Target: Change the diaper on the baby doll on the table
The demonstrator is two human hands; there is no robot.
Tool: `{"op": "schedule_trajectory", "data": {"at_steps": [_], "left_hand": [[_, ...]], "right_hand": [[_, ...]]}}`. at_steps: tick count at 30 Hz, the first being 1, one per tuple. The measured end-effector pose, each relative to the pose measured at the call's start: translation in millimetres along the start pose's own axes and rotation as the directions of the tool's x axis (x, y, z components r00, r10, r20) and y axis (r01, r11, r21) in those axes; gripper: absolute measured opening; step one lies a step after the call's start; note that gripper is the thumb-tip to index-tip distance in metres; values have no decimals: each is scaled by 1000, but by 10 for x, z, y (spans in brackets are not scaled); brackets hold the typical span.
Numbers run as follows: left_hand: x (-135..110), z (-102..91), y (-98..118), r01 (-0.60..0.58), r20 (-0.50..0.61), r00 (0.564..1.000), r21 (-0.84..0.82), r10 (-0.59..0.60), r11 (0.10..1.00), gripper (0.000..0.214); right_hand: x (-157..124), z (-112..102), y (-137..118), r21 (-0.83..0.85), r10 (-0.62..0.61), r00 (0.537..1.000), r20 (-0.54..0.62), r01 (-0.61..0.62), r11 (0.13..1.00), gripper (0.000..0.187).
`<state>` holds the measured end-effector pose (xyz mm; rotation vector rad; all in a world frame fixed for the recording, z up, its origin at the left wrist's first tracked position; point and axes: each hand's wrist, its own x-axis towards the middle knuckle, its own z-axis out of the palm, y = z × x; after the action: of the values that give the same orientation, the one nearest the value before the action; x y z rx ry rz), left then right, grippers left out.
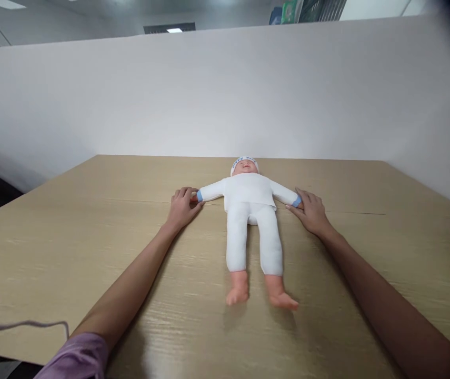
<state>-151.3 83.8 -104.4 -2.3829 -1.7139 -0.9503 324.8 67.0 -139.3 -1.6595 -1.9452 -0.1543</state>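
A baby doll lies on its back on the table, its head toward the far edge and its bare feet toward me. It wears a white long-sleeved top with blue cuffs, white trousers and a white cap with dark printing. Both of its arms are stretched out sideways. My left hand is closed round the doll's hand at the left, by the blue cuff. At the right, my right hand grips the doll's other hand in the same way. My fingers partly hide both doll hands.
The doll rests on a wood-grain table. A white partition rises behind it and along the sides. A grey cable crosses the table's near left corner. Dark things stand beyond the left edge.
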Motion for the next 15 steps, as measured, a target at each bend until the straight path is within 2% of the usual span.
{"op": "schedule_trajectory", "data": {"at_steps": [4, 6, 8, 10, 12, 14, 15], "left_hand": [[-238, -171, 297, 72, -68, 995, -29, -74, 997, 44], [-422, -350, 589, 139, -97, 984, -87, -147, 986, 40], [-692, -598, 979, 155, -105, 979, -181, -175, 971, 38], [-1107, -857, 1415, 92, -124, 983, -307, -136, 947, 34], [-1689, -1021, 1817, 83, -149, 975, -458, -168, 885, 26], [-2388, -1000, 2115, 86, -110, 978, -563, -177, 822, 16], [-2746, -914, 2217, 75, -45, 991, -588, -125, 805, 14]], "right_hand": [[-295, -125, -318, 9, 61, 994, -91, -60, 998, 79], [-527, -300, -618, 33, 62, 992, -111, -59, 998, 78], [-865, -561, -976, 96, 44, 991, -125, -32, 995, 77], [-1356, -866, -1309, 189, 76, 982, -173, -43, 981, 66], [-2006, -1134, -1529, 297, 130, 979, -160, -78, 952, 57], [-2739, -1293, -1600, 423, 108, 976, -188, -19, 906, 45], [-3096, -1321, -1592, 496, 43, 984, -173, 49, 867, 38]]}}
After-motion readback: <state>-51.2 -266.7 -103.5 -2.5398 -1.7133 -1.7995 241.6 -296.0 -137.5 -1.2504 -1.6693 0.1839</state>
